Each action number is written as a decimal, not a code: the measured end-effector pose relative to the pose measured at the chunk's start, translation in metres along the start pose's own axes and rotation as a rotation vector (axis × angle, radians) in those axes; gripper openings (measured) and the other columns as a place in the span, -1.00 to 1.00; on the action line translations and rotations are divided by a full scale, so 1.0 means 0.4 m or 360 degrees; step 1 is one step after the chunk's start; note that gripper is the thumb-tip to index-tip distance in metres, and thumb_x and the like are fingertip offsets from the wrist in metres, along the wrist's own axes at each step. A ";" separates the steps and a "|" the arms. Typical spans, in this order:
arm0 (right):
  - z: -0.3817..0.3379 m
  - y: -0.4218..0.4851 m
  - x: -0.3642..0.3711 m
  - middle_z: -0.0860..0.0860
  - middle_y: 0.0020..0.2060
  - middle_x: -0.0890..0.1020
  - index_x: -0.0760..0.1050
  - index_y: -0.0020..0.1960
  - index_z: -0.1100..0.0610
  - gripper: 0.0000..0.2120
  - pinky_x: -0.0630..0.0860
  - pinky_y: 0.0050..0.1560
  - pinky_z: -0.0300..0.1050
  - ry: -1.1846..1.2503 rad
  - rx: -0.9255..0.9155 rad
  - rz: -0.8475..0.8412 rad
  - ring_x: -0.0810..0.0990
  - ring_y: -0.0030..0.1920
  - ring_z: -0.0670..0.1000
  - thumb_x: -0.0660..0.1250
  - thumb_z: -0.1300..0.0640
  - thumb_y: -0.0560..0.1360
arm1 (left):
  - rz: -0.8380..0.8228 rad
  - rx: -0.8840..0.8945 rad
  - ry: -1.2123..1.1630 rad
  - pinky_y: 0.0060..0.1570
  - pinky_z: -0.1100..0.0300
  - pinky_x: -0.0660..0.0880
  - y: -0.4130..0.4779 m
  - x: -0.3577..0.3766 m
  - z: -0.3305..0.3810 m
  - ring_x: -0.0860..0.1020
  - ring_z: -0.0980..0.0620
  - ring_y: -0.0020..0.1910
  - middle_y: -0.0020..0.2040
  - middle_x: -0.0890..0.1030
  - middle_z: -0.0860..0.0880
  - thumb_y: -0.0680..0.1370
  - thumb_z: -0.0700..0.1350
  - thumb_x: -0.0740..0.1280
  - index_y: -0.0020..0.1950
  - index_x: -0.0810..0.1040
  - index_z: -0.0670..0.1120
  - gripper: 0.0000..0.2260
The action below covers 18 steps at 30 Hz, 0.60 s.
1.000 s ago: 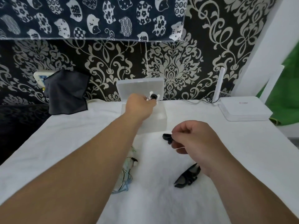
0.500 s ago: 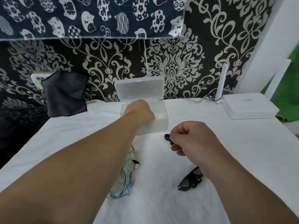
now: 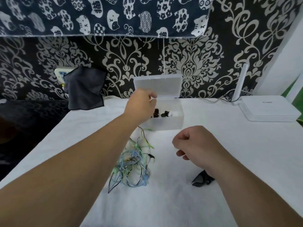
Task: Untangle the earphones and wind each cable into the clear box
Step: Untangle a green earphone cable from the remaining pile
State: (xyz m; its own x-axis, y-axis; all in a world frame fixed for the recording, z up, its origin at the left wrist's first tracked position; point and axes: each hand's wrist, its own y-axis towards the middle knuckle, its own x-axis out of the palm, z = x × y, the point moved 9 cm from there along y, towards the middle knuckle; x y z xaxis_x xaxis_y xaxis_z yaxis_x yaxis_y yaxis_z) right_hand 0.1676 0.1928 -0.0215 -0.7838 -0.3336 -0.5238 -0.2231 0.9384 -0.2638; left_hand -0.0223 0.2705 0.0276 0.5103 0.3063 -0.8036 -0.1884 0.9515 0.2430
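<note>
The clear box [image 3: 165,125] stands open at the back of the white table, its lid [image 3: 158,86] upright. Inside lie dark earbud pieces [image 3: 164,114] and a white bit. My left hand [image 3: 141,104] hovers over the box's left end with loosely curled fingers, and nothing shows in it. A tangle of blue, green and black earphone cables [image 3: 132,164] lies in front of the box, beside my left forearm. My right hand [image 3: 196,145] is curled above the cloth to the right of the tangle; no cable is visible in it.
A small black object [image 3: 202,178] lies partly under my right wrist. A white router [image 3: 268,110] with an upright antenna sits at the back right. A dark cloth [image 3: 85,89] hangs on the wall at the back left. The table's left edge drops to a dark floor.
My left hand lowered the black and white earbuds into the box and has lifted off to the left, leaving them inside. My right hand stayed in place, curled.
</note>
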 end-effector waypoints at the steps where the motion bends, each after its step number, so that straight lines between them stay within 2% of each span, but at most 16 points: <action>1: 0.002 0.002 0.025 0.05 -0.28 0.69 0.58 -0.18 0.23 -0.84 0.65 -0.10 0.12 -0.0085 -0.0005 -0.0078 0.68 -0.30 0.03 0.30 0.15 0.48 | 0.0106 -0.0018 -0.0144 -0.15 0.26 0.42 -0.027 -0.044 0.000 0.47 0.16 -0.30 -0.07 0.57 0.04 0.60 -0.15 0.28 0.11 0.63 -0.04 -0.84; 3: 0.003 0.003 0.075 0.06 -0.33 0.59 0.52 -0.19 0.28 -0.81 0.51 -0.30 -0.04 -0.0278 -0.0054 -0.0208 0.46 -0.37 0.00 0.27 0.16 0.47 | 0.0201 -0.0153 -0.0435 -0.31 0.25 0.39 -0.082 -0.107 -0.025 0.45 0.16 -0.38 -0.17 0.58 0.07 0.60 -0.16 0.28 0.04 0.63 -0.01 -0.86; 4: 0.000 0.001 0.099 0.08 -0.35 0.57 0.52 -0.18 0.29 -0.81 0.40 -0.33 -0.12 -0.0352 -0.0091 -0.0245 0.38 -0.38 -0.03 0.25 0.16 0.48 | 0.0207 -0.0247 -0.0522 -0.36 0.24 0.38 -0.115 -0.128 -0.046 0.45 0.13 -0.40 -0.21 0.58 0.07 0.59 -0.16 0.28 0.01 0.63 0.00 -0.86; 6: -0.009 -0.006 0.141 0.06 -0.38 0.53 0.54 -0.17 0.27 -0.80 0.32 -0.35 -0.15 -0.0443 -0.0173 -0.0284 0.33 -0.41 -0.05 0.23 0.16 0.50 | 0.0117 -0.0380 -0.0551 -0.39 0.24 0.38 -0.188 -0.137 -0.087 0.46 0.08 -0.41 -0.24 0.61 0.05 0.57 -0.18 0.29 -0.04 0.62 0.01 -0.85; 8: -0.016 -0.014 0.177 -0.06 -0.28 0.56 0.58 -0.18 0.10 -0.80 0.39 -0.28 -0.17 -0.0515 -0.0265 -0.0320 0.42 -0.36 -0.07 0.23 0.14 0.54 | 0.0013 -0.0454 -0.0480 -0.42 0.27 0.36 -0.259 -0.121 -0.118 0.47 0.10 -0.44 -0.22 0.63 0.06 0.56 -0.18 0.29 -0.09 0.62 0.05 -0.83; 11: -0.021 -0.016 0.201 -0.15 0.03 0.62 0.60 0.12 -0.06 -0.80 0.46 -0.09 -0.28 -0.0523 -0.0321 -0.0287 0.58 -0.05 -0.11 0.26 0.11 0.57 | -0.0009 -0.0500 -0.0302 -0.33 0.24 0.38 -0.313 -0.105 -0.153 0.54 0.07 -0.32 -0.19 0.62 0.07 0.50 -0.17 0.35 -0.16 0.58 0.06 -0.88; 13: -0.028 -0.019 0.209 -0.16 0.04 0.62 0.58 0.14 -0.09 -0.76 0.45 -0.09 -0.34 -0.0465 -0.0346 -0.0273 0.58 -0.03 -0.14 0.26 0.16 0.57 | -0.0006 -0.0508 -0.0162 -0.33 0.21 0.37 -0.316 -0.107 -0.160 0.54 0.03 -0.27 -0.13 0.56 0.04 0.46 -0.13 0.42 -0.14 0.51 0.04 -0.89; 14: -0.032 -0.022 0.213 -0.16 0.04 0.61 0.58 0.14 -0.10 -0.73 0.45 -0.08 -0.34 -0.0431 -0.0368 -0.0278 0.58 -0.03 -0.15 0.25 0.19 0.56 | -0.0022 -0.0510 -0.0083 -0.33 0.20 0.36 -0.317 -0.106 -0.163 0.53 0.03 -0.26 -0.09 0.52 0.04 0.43 -0.11 0.46 -0.11 0.47 0.02 -0.82; 16: -0.044 -0.027 0.227 -0.14 0.04 0.58 0.57 0.18 -0.13 -0.66 0.49 -0.01 -0.26 -0.0413 -0.0434 -0.0325 0.57 -0.02 -0.13 0.23 0.22 0.55 | -0.0141 -0.0549 0.0060 -0.29 0.18 0.34 -0.319 -0.088 -0.178 0.50 0.02 -0.19 -0.05 0.46 0.03 0.38 -0.04 0.51 -0.02 0.40 0.01 -0.67; 18: -0.043 -0.029 0.254 -0.10 0.09 0.49 0.53 0.28 -0.18 -0.61 0.47 0.05 -0.21 -0.0512 -0.0491 -0.0449 0.55 0.05 -0.08 0.24 0.19 0.56 | -0.0281 -0.0615 0.0157 -0.23 0.13 0.42 -0.325 -0.063 -0.199 0.53 -0.02 -0.11 -0.04 0.52 0.00 0.41 -0.04 0.50 0.07 0.39 -0.02 -0.64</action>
State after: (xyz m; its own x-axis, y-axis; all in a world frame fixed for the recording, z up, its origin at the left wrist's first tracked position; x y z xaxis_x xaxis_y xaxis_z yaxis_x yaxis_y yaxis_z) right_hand 0.0805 0.1495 -0.0577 -0.4622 -0.5422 -0.7017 -0.5980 0.7749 -0.2049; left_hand -0.0774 0.1368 -0.0270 0.4838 0.1180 -0.8672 -0.4151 0.9033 -0.1086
